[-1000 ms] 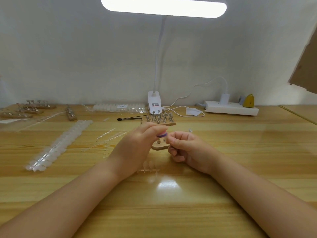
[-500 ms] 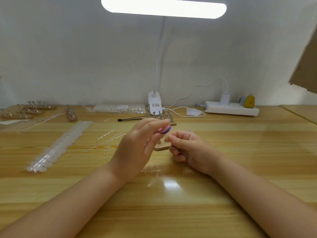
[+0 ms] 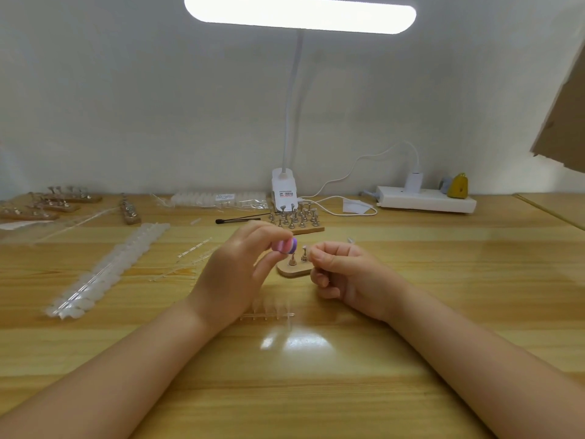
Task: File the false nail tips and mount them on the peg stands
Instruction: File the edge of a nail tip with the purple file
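Note:
My left hand (image 3: 235, 270) pinches a small pink and purple file block (image 3: 286, 245) between thumb and fingers, held above the table. My right hand (image 3: 340, 274) is curled beside it, fingertips pinched together near a clear nail tip too small to make out. Between the hands stands a small wooden peg stand (image 3: 292, 269) with metal pegs. A clear strip of nail tips (image 3: 267, 315) lies just below my left hand.
A wooden block with several metal pegs (image 3: 297, 218) stands behind. A long row of white nail tips (image 3: 107, 270) lies left. More peg stands (image 3: 53, 201) sit far left. The lamp base (image 3: 283, 190), a black brush (image 3: 240, 220) and a power strip (image 3: 425, 201) line the back.
My left hand has lifted and turned the file block upward and slightly right, away from the right fingertips. The right hand stayed nearly in place.

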Available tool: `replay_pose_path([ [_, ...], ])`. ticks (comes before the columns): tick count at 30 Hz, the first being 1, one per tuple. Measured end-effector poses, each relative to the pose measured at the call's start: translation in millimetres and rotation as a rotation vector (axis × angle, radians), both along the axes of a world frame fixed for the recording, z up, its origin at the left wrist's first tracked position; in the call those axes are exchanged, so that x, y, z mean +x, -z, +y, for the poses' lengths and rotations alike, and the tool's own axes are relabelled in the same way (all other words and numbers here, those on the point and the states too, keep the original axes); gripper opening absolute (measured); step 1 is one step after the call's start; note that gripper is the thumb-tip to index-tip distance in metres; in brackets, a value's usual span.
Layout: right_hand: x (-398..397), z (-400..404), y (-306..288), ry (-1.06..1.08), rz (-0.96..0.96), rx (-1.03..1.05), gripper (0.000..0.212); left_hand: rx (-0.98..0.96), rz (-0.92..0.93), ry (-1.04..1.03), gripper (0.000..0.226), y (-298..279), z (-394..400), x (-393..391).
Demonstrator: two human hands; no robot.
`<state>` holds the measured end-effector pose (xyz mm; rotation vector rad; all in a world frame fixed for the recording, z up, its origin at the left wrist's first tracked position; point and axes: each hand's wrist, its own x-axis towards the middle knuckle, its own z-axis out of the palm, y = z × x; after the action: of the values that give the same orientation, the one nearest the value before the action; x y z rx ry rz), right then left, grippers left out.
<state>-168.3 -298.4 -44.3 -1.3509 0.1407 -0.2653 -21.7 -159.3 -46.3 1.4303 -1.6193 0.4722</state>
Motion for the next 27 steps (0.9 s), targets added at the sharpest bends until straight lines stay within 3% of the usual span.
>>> replay_pose_path([
  [3,0,0,0,-0.031,-0.004,-0.03,0.005,-0.04,-0.077,0.108,0.02,-5,-2,-10],
  [8,0,-2,-1,-0.063,0.009,-0.053,0.011,0.034,-0.021,-0.014,0.019,0,2,1],
  [13,1,-4,1,-0.072,0.01,-0.062,0.009,-0.015,-0.137,0.105,0.019,-4,-2,-9],
  [17,1,-3,1,-0.074,0.001,-0.04,0.011,0.043,-0.081,-0.037,0.016,0,3,-2],
  [21,1,-3,0,-0.073,0.003,-0.06,0.014,-0.008,-0.164,0.069,0.017,-5,1,-11],
  [25,1,-3,0,-0.066,0.003,-0.028,0.013,0.16,-0.06,-0.164,0.014,-1,4,-5],
  [27,1,-2,0,-0.036,0.004,-0.018,0.011,0.154,-0.016,-0.333,0.011,0,4,1],
])
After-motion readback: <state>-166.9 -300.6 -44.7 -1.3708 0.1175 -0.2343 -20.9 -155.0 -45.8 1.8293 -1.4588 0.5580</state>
